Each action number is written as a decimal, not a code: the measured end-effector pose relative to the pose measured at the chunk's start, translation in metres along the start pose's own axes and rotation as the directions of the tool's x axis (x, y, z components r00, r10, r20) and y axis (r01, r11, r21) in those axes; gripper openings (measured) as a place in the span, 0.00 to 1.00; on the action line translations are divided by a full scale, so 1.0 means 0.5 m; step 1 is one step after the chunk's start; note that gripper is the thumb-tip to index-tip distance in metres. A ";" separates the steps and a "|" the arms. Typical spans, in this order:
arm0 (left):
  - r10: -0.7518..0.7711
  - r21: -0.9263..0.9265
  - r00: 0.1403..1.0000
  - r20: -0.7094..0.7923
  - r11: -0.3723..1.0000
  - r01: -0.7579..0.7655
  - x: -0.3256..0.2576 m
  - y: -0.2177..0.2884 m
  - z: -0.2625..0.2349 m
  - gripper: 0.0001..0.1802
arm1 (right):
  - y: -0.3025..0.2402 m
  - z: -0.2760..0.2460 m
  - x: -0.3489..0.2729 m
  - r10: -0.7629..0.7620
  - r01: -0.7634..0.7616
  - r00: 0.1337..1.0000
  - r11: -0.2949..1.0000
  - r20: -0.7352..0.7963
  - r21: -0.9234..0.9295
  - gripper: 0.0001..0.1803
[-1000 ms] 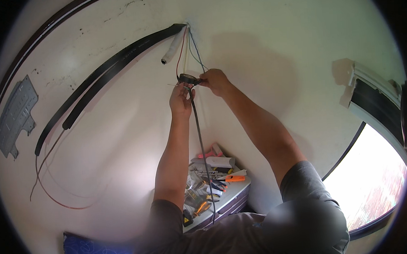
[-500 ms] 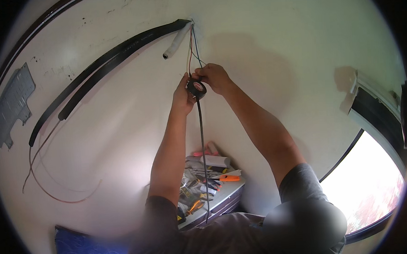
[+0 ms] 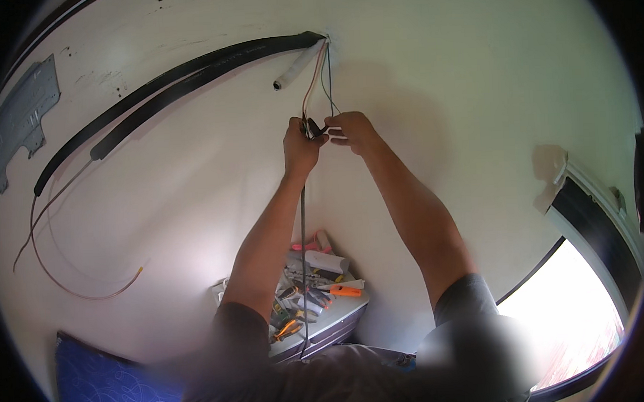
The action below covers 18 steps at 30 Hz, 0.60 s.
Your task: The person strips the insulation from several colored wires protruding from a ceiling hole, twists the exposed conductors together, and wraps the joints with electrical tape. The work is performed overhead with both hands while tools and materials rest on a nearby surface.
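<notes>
A small dark roll of tape [image 3: 316,127] is pinched between the left hand [image 3: 299,146] and the right hand [image 3: 353,131], both clenched on it against the white wall [image 3: 461,87]. Thin coloured wires [image 3: 315,79] run up from the grip to black foam-insulated pipes [image 3: 187,74]; a grey cable [image 3: 304,259] hangs straight below it.
</notes>
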<state>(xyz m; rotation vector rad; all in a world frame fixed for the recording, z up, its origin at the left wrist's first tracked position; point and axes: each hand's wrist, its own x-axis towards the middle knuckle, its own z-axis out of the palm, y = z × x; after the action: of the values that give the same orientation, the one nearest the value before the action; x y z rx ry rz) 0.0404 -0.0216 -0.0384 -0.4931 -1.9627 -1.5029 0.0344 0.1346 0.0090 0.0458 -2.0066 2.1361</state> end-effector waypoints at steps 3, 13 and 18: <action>-0.114 -0.201 0.992 0.049 0.972 0.122 0.007 -0.011 -0.004 0.21 | 0.021 -0.006 0.022 -0.023 -0.005 0.990 0.980 0.137 0.196 0.16; -0.221 -0.867 0.921 0.322 0.321 0.380 0.024 -0.039 -0.020 0.10 | 0.048 0.010 0.017 -0.097 0.073 0.995 0.869 0.024 0.489 0.08; -0.313 -0.889 0.892 0.325 0.220 0.401 0.027 -0.031 -0.013 0.11 | 0.065 0.004 0.028 -0.211 0.164 0.976 0.865 0.047 0.475 0.10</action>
<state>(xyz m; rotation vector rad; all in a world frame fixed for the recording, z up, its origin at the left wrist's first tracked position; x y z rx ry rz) 0.0225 -0.0331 -0.0395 -0.5588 -0.9681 -2.9960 0.0149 0.1328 -0.0205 0.4106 -1.4062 2.4695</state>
